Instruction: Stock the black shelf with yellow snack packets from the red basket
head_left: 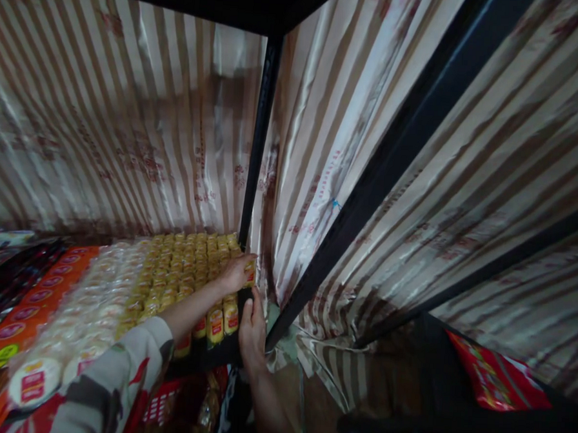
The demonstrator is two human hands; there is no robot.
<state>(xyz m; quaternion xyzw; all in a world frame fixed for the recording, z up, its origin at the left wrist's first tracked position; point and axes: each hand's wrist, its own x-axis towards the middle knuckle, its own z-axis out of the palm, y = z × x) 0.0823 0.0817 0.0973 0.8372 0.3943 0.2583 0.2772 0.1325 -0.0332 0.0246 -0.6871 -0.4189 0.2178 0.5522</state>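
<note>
At the right end of a shelf, my left hand (237, 274) is closed on a small yellow wrapped snack (250, 272), beside the dark upright post. Rows of similar yellow packs (184, 263) with red labels lie tightly lined up under and beside my left forearm. Just below, my right hand (253, 328) is at the dark shelf corner, its visible fingers stretched upward and the thumb apart. Whether it presses on the shelf edge cannot be made out. The nearest yellow packs (223, 323) stand at the shelf's front edge, left of my right hand.
Left of the yellow rows lie round white packs (35, 381), an orange strip of packaging (37, 300) and dark packets (11, 292). Black posts (362, 194) cross in front of striped curtain sheeting (129, 124). A red packet (498, 376) lies on a lower shelf at right.
</note>
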